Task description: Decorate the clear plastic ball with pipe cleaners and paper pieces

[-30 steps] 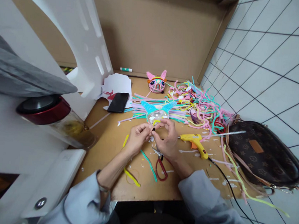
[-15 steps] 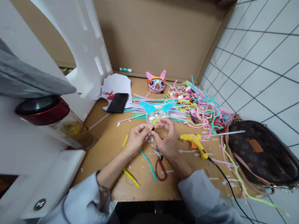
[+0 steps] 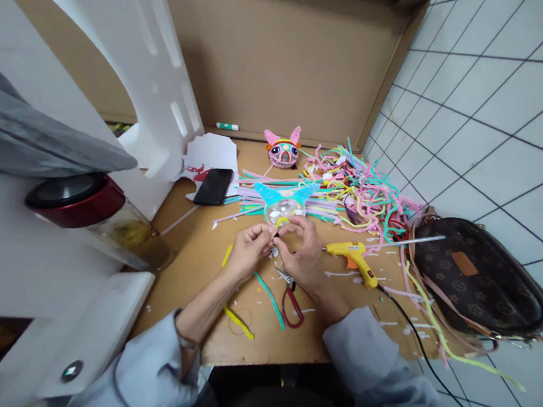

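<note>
My left hand (image 3: pixel 252 246) and my right hand (image 3: pixel 303 252) meet over the middle of the table, fingers pinched close together. Between their fingertips is a short curved yellow pipe cleaner (image 3: pixel 282 222) with a small dark bit beneath it; fingers partly cover both. Just beyond lies a clear round shell (image 3: pixel 287 210) with blue fuzzy ears (image 3: pixel 265 194). Red-handled scissors (image 3: pixel 293 307) rest below my right hand. A green pipe cleaner (image 3: pixel 270 299) and a yellow pipe cleaner (image 3: pixel 239 322) lie nearer my body.
A yellow glue gun (image 3: pixel 353 257) with a black cord lies right of my hands, near a brown handbag (image 3: pixel 478 278). Behind are a pink-eared animal head (image 3: pixel 283 152), a pipe cleaner tangle (image 3: pixel 372 193) and a phone (image 3: pixel 213 186). A red-lidded bottle (image 3: pixel 104 214) stands left.
Both hands stay in nearly the same place, with only slight finger movement around the yellow piece. Nothing else on the table has visibly moved.
</note>
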A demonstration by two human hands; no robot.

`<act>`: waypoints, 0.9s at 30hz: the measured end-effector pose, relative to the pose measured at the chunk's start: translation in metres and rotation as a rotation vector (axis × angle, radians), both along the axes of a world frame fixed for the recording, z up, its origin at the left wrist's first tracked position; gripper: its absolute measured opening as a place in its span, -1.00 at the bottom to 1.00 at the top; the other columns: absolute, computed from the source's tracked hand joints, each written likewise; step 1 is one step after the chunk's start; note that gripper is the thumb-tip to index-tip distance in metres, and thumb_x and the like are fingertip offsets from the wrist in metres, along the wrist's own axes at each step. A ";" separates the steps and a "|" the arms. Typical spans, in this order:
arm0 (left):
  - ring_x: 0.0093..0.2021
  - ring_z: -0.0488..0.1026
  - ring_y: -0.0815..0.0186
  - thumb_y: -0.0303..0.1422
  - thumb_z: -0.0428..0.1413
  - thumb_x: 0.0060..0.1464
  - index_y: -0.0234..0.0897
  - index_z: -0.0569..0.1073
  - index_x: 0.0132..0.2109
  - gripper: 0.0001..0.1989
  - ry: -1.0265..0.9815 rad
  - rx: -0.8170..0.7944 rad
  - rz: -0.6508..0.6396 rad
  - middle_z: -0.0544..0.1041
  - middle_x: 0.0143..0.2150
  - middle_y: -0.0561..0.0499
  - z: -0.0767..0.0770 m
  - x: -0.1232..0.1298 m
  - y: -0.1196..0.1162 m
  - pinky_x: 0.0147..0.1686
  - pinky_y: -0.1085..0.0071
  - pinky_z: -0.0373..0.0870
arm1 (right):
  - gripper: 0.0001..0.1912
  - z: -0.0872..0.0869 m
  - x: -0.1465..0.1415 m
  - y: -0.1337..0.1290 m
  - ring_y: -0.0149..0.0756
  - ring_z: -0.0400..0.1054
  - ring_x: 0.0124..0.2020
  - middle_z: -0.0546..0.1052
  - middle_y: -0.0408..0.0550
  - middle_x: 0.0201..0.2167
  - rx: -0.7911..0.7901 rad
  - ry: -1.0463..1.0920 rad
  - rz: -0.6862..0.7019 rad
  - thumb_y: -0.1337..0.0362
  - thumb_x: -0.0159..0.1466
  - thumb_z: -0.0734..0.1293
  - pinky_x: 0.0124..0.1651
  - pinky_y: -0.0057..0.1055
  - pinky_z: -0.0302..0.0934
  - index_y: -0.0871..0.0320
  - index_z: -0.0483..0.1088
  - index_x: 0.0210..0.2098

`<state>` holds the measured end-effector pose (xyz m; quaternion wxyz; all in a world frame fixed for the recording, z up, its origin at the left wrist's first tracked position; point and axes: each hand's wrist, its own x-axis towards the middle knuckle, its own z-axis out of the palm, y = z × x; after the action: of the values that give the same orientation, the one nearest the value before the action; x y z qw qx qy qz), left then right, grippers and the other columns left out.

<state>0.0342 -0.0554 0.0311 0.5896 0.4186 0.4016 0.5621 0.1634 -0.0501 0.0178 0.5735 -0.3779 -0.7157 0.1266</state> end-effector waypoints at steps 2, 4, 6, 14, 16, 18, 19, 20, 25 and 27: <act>-0.67 -0.03 0.56 0.01 0.31 -0.17 -0.31 0.35 -0.52 -0.53 -0.004 -0.005 -0.006 0.14 -0.70 0.22 0.000 0.000 0.000 -0.60 0.51 -0.12 | -0.53 -0.001 0.000 0.000 -0.21 0.50 -0.19 0.53 -0.14 -0.31 0.004 -0.005 -0.009 0.39 0.20 0.36 0.01 -0.16 0.36 0.01 0.20 0.05; -0.67 -0.02 0.56 -0.01 0.31 -0.17 -0.32 0.37 -0.50 -0.54 -0.012 -0.011 -0.007 0.15 -0.70 0.22 0.000 0.000 0.000 -0.60 0.52 -0.11 | -0.53 0.000 -0.001 0.001 -0.21 0.50 -0.19 0.53 -0.14 -0.32 0.000 -0.010 -0.016 0.39 0.19 0.36 0.02 -0.16 0.36 0.01 0.19 0.05; -0.67 -0.02 0.56 -0.02 0.31 -0.17 -0.33 0.39 -0.49 -0.55 -0.019 -0.015 -0.002 0.15 -0.69 0.23 0.000 0.000 0.001 -0.60 0.52 -0.11 | -0.52 0.000 -0.001 0.000 -0.20 0.50 -0.19 0.54 -0.14 -0.33 0.003 -0.009 -0.016 0.40 0.19 0.37 0.02 -0.15 0.36 0.01 0.19 0.05; -0.67 -0.01 0.56 -0.06 0.31 -0.16 -0.32 0.38 -0.50 -0.58 -0.024 -0.016 0.007 0.15 -0.70 0.22 -0.001 0.001 0.000 -0.60 0.52 -0.10 | -0.53 -0.003 0.000 0.001 -0.21 0.49 -0.16 0.53 -0.13 -0.30 0.007 -0.019 -0.009 0.38 0.21 0.36 0.02 -0.16 0.36 0.00 0.20 0.07; -0.67 -0.02 0.56 -0.06 0.31 -0.16 -0.32 0.36 -0.52 -0.57 -0.025 -0.014 0.010 0.14 -0.70 0.22 -0.001 0.001 0.001 -0.60 0.52 -0.10 | -0.55 -0.002 0.000 0.001 -0.21 0.48 -0.17 0.52 -0.12 -0.28 0.016 -0.023 -0.011 0.38 0.20 0.35 0.01 -0.17 0.36 0.00 0.21 0.06; -0.67 -0.02 0.56 -0.06 0.31 -0.16 -0.31 0.34 -0.53 -0.57 -0.029 -0.013 0.011 0.13 -0.70 0.23 -0.001 0.001 0.001 -0.60 0.52 -0.10 | -0.57 0.000 0.000 0.000 -0.21 0.46 -0.17 0.51 -0.10 -0.26 0.028 -0.021 -0.018 0.38 0.20 0.35 0.00 -0.18 0.36 0.01 0.24 0.04; -0.67 -0.02 0.57 -0.06 0.31 -0.16 -0.31 0.33 -0.54 -0.56 -0.035 -0.014 0.010 0.13 -0.71 0.23 0.000 0.001 0.001 -0.61 0.52 -0.10 | -0.57 0.002 0.000 0.000 -0.21 0.45 -0.17 0.51 -0.10 -0.26 0.036 -0.017 -0.023 0.38 0.19 0.35 -0.01 -0.18 0.35 0.01 0.25 0.03; -0.68 -0.03 0.57 -0.07 0.31 -0.16 -0.31 0.32 -0.54 -0.56 -0.044 -0.019 0.010 0.13 -0.71 0.23 0.000 0.001 0.001 -0.61 0.53 -0.11 | -0.58 0.004 0.000 -0.001 -0.21 0.44 -0.17 0.51 -0.09 -0.25 0.040 -0.012 -0.029 0.38 0.18 0.36 -0.01 -0.19 0.35 0.02 0.26 0.02; -0.68 -0.02 0.58 -0.12 0.33 -0.22 -0.32 0.37 -0.49 -0.61 -0.069 -0.056 0.049 0.18 -0.68 0.22 0.007 -0.001 0.001 -0.63 0.54 -0.14 | -0.74 0.013 0.002 -0.002 -0.23 0.41 -0.25 0.49 -0.14 -0.36 -0.015 0.049 -0.087 0.30 0.20 0.38 -0.07 -0.24 0.33 0.05 0.34 -0.12; -0.68 -0.01 0.59 -0.12 0.33 -0.25 -0.31 0.37 -0.49 -0.61 -0.070 -0.058 0.061 0.21 -0.67 0.21 0.009 -0.002 0.001 -0.63 0.54 -0.14 | -0.96 0.015 0.004 -0.001 -0.27 0.38 -0.35 0.45 -0.18 -0.46 -0.039 0.053 -0.094 0.26 0.26 0.34 -0.17 -0.29 0.31 0.05 0.36 -0.29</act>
<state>0.0320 -0.0540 0.0402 0.5977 0.3689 0.4095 0.5822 0.1670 -0.0513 0.0328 0.5902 -0.4187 -0.6791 0.1232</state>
